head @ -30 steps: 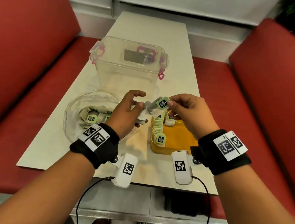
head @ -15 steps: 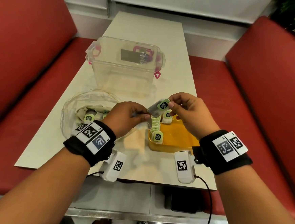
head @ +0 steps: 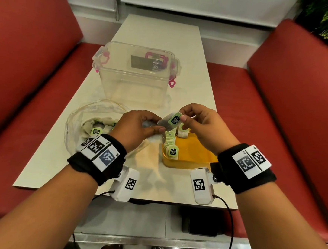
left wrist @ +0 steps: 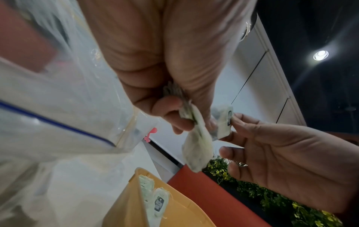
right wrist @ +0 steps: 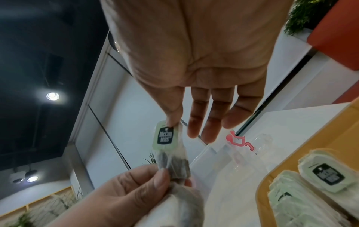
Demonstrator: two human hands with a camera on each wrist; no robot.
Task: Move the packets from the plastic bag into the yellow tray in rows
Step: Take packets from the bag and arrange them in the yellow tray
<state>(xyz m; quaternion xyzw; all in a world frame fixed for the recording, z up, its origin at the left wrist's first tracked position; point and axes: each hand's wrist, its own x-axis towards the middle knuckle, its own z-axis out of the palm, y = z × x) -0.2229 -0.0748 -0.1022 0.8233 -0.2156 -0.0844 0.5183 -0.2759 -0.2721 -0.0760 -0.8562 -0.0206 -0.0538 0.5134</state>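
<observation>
Head view shows us in the middle of the job, not near the end. Our left hand [head: 137, 129] and right hand [head: 204, 125] hold one packet [head: 170, 121] between them, in the air just above the far-left corner of the yellow tray [head: 194, 154]. The right thumb and forefinger pinch its green label end, and the other right fingers [right wrist: 209, 121] stay straight and spread. The left thumb and forefinger pinch the opposite end, and the same hand also keeps a second packet [left wrist: 198, 147] that hangs down from its curled fingers.

What is done: one row of packets [head: 170, 142] already stands on edge along the left wall of the tray, running from 6 o'clock toward 12 o'clock. One more packet [head: 183, 131] stands at the 12 o'clock end, beside this row, so we judge that a second row is only beginning. The rest of the tray floor, toward 3 o'clock, is bare.

What is left: the plastic bag [head: 81, 121] lies open on the bench [head: 166, 38] at 9 o'clock from the tray, and several packets are inside it; we cannot count them exactly. The two packets in our hands must go down first, then the remaining ones. A clear box [head: 135, 73] stands at 12 o'clock, apart from the work.
</observation>
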